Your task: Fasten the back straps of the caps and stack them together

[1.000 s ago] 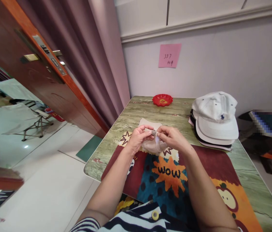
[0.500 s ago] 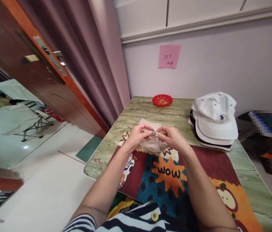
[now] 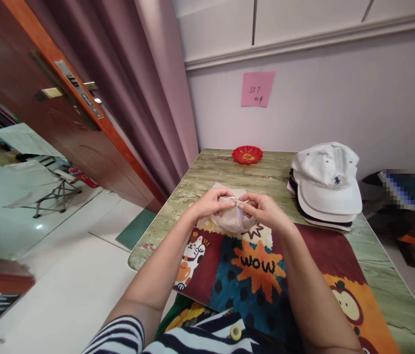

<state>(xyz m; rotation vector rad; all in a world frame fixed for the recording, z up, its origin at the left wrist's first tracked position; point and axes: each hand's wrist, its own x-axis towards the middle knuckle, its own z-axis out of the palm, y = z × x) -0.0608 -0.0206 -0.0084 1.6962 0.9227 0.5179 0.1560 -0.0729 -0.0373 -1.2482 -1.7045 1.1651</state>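
Note:
A pale beige cap (image 3: 232, 221) rests on the far edge of the patterned mat, its brim pointing away from me. My left hand (image 3: 211, 203) pinches the left part of the cap's back strap between thumb and fingers. From the other side, my right hand (image 3: 262, 208) grips the strap close to its middle, and the fingertips of both hands almost meet there. The fastening itself is too small to make out. To the right stands a stack of caps (image 3: 327, 184), a white one with a small dark blue logo on top.
A red scalloped dish (image 3: 247, 155) sits at the back of the wooden-looking table (image 3: 207, 167). The colourful mat (image 3: 259, 275) covers the near part. A pink note (image 3: 258, 89) is stuck on the wall. At left are a curtain (image 3: 141, 88) and an open door (image 3: 60, 118).
Both hands stay at the cap's strap with slight finger movement. The left hand has turned flatter, and the small grey piece seen between the fingers is now mostly hidden.

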